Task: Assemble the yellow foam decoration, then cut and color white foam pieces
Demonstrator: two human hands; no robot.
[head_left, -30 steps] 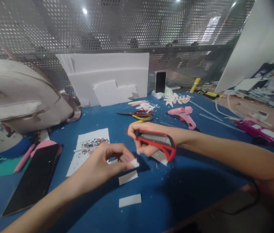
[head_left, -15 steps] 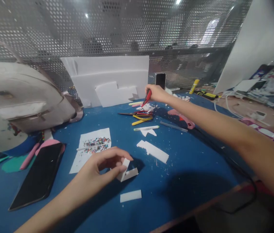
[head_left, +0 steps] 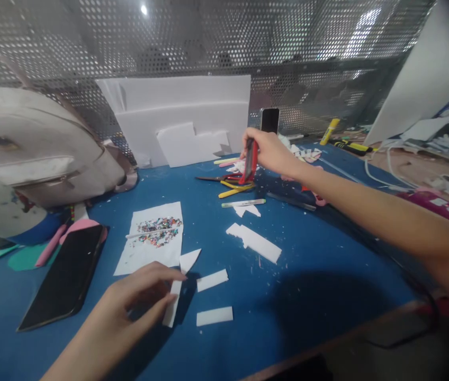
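Note:
My left hand [head_left: 137, 299] rests low at the near left, its fingers pinched on a white foam strip [head_left: 170, 312] that lies on the blue table [head_left: 307, 286]. Two more white foam strips [head_left: 213, 316] lie just to its right. My right hand [head_left: 270, 151] is stretched out to the far middle of the table, closed around a red utility knife [head_left: 251, 161] held above a pile of scissors and pens [head_left: 234, 186]. A larger white foam offcut [head_left: 254, 242] lies between the two hands.
A black phone [head_left: 65, 275] lies at the left, beside a paper sheet with coloured glitter [head_left: 153, 238]. A pale backpack [head_left: 29, 153] fills the far left. White foam boards [head_left: 180, 119] lean on the mesh wall. Another phone [head_left: 269, 120] stands upright behind my right hand.
My right hand carried the red knife from the near middle out to the far pile of tools. My left hand lowered its small foam piece and now pinches a strip on the table.

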